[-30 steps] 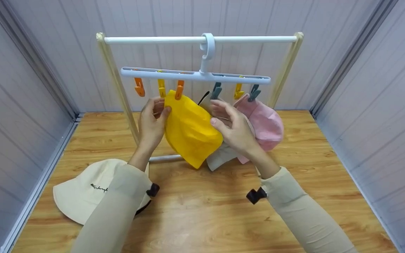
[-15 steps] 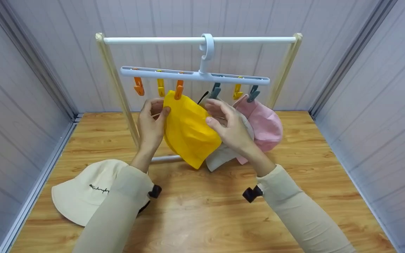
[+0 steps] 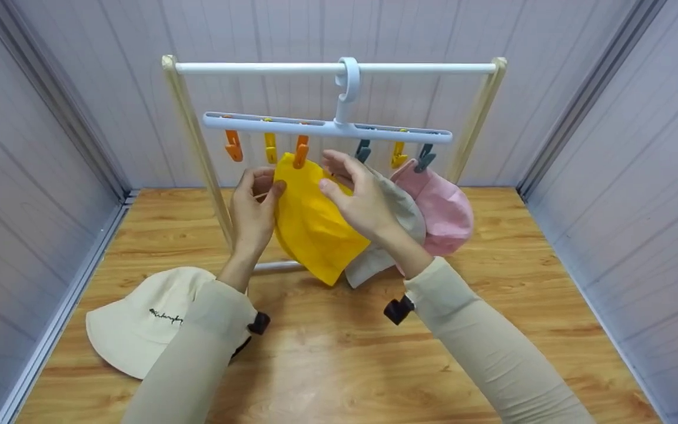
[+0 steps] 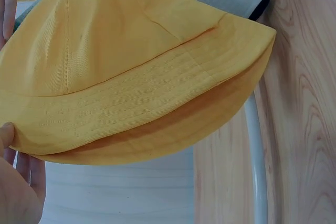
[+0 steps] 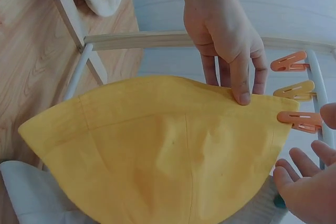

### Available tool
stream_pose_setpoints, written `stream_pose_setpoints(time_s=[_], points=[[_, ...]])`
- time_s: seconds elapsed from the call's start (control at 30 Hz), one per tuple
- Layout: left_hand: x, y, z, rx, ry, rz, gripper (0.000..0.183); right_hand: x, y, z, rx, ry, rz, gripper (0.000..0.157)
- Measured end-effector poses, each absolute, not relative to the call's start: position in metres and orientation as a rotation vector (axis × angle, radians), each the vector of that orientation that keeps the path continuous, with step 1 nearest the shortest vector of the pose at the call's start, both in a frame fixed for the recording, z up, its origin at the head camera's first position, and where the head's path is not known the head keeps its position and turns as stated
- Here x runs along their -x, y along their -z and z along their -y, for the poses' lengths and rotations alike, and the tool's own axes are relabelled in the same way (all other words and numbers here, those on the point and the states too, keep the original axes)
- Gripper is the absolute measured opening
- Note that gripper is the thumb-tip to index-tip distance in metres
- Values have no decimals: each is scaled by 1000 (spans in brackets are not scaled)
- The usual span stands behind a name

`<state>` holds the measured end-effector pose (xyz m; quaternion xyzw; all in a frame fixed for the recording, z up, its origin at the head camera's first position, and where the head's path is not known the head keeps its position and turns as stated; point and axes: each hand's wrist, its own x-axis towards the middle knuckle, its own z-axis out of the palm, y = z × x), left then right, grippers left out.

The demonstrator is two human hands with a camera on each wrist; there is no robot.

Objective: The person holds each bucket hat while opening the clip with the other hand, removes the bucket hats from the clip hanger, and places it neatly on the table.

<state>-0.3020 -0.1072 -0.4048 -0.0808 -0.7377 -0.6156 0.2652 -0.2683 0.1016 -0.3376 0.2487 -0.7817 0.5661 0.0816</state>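
A yellow bucket hat (image 3: 315, 224) hangs by its upper corner from an orange clothes peg (image 3: 301, 152) on the pale blue hanger (image 3: 268, 123). My left hand (image 3: 253, 203) pinches the hat's brim at the left, thumb in front and fingers behind, as the right wrist view also shows. Over the hat's upper right part is my right hand (image 3: 362, 197), its fingers spread and only loosely bent, with nothing held. Its fingertips are just right of the orange peg. Behind this hand a grey hat (image 3: 401, 206) hangs, partly covered by the yellow one.
A pink hat (image 3: 448, 212) hangs from a dark peg (image 3: 425, 158) at the right. Other pegs, orange (image 3: 233, 147) and yellow (image 3: 271, 148), dangle at the left. The hanger hooks over a white rail (image 3: 433, 68). A cream bucket hat (image 3: 133, 324) lies on the wooden surface, front left.
My right hand has moved left and slightly up, from beside the grey hat to over the yellow hat near its orange peg. My left hand stays at the brim.
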Motion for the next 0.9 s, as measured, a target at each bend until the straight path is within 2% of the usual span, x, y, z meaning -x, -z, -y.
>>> stream_pose_setpoints(time_s=[0.43,0.9], points=[[298,404,109,227,1695,1996,27,288,323,-77,-562,-1934,2335,51],[297,403,109,219,1684,2000,27,299,320,-70,-493,-2081,2295,46]])
